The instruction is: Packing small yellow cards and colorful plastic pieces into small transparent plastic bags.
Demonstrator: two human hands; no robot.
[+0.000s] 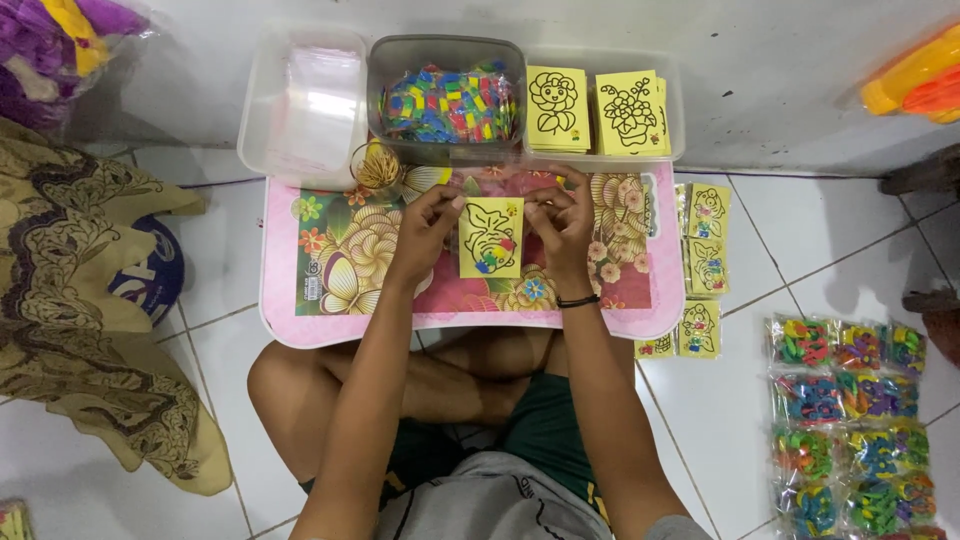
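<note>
I sit cross-legged behind a small pink lap table (300,335) with a flower and butterfly print. Above its middle, both hands hold a yellow card (490,238) printed with a black outline drawing; small coloured bits show at its lower part. My left hand (425,228) pinches the card's upper left edge. My right hand (562,225), with a dark band at the wrist, grips its upper right edge.
Three tubs stand behind the table: a clear one with plastic sleeves (305,100), a grey one of small coloured packets (450,100), one with yellow cards (600,110). Rubber bands (378,168) lie nearby. More yellow cards (705,265) and filled packets (850,420) lie on the floor tiles to the right. Patterned cloth (90,300) is at left.
</note>
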